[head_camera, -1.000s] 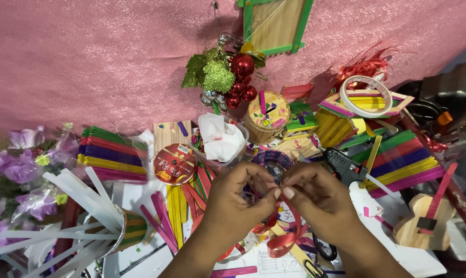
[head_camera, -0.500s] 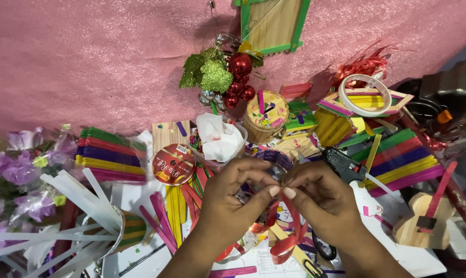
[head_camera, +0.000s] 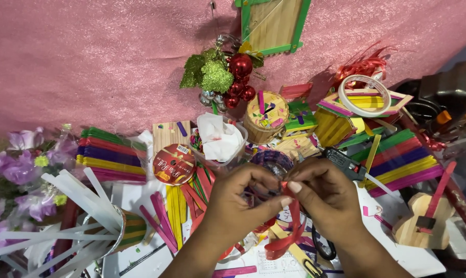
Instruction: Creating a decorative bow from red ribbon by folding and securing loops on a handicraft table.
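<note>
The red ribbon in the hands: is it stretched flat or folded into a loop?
Folded. The red ribbon is pinched between left hand and right hand; below, it curls into a loop.

pink glittery backdrop [head_camera: 89, 62], cluttered white tabletop [head_camera: 423, 262]

Quick count: two hands [head_camera: 238, 206] meeting mid-frame, one red ribbon [head_camera: 289, 234] pinched between them. One round red ribbon spool [head_camera: 174, 163] left of centre, one tape ring [head_camera: 364, 95] upper right, one green-framed stick panel [head_camera: 271, 23] top centre, one small wooden guitar [head_camera: 423, 224] lower right. Loose coloured sticks: too many to count.
</note>
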